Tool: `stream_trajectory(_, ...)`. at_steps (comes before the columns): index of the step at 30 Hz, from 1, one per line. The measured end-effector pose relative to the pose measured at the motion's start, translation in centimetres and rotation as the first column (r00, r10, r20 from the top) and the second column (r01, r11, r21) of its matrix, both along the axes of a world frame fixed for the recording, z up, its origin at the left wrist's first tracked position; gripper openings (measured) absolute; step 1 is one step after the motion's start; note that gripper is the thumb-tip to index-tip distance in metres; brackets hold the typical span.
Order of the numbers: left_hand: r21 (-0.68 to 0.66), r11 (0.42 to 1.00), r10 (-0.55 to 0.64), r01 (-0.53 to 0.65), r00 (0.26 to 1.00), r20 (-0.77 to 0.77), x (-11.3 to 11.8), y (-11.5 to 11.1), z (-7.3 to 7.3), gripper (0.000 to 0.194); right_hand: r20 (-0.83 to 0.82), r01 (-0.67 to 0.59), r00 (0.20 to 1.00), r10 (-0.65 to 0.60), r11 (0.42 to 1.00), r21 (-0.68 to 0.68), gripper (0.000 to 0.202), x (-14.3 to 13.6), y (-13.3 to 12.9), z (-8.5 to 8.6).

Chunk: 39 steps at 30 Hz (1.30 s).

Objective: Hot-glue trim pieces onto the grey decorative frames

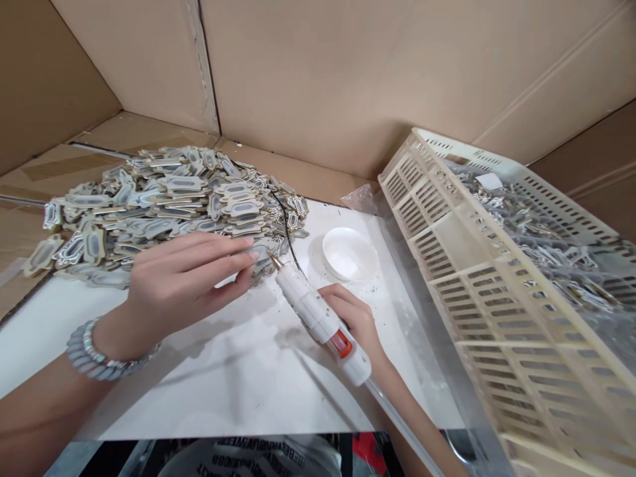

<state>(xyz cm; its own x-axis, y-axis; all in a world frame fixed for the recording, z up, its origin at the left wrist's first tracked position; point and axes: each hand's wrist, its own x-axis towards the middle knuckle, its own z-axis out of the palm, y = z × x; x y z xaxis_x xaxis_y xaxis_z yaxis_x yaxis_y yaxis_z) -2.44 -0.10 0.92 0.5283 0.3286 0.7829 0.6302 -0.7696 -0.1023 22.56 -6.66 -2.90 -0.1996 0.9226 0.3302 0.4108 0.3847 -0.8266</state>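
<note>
My right hand (352, 310) is closed round a white hot glue gun (318, 317), a clear glue stick (400, 417) sticking out of its rear. The gun's metal nozzle points up and left, close to the fingertips of my left hand (191, 275). Between thumb and fingers, my left hand pinches a small grey frame-shaped plate (259, 255), partly hidden by the fingers. Just beyond it rises a large heap of similar plates (163, 199) with pale rims and grey centres. Whether the nozzle touches the held plate, I cannot tell.
A white bowl (350, 255) stands right of the nozzle, with small specks around it. On the right, a cream slatted plastic crate (462, 278) holds bagged metal pieces (546, 245). A black cord (285, 218) runs past the heap. Cardboard walls (318, 86) enclose the white table (223, 391).
</note>
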Motion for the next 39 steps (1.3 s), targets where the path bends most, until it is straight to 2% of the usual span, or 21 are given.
stream_trajectory(11,0.041,0.999,-0.029,0.029,0.999,-0.014,0.15,-0.07,0.19,0.023,0.011,-0.003,1.000,0.003,1.000,-0.021,0.015,-0.04,-0.06,0.01)
stream_trajectory(22,0.105,0.994,-0.007,0.011,0.999,-0.039,0.11,-0.09,-0.02,0.022,0.031,0.033,0.999,-0.032,0.999,-0.035,0.014,-0.22,-0.21,-0.21)
stream_trajectory(39,0.096,0.995,-0.026,0.028,0.999,-0.022,0.04,0.19,-0.01,0.023,0.064,0.006,0.998,-0.003,0.999,-0.044,0.014,0.00,-0.13,0.27)
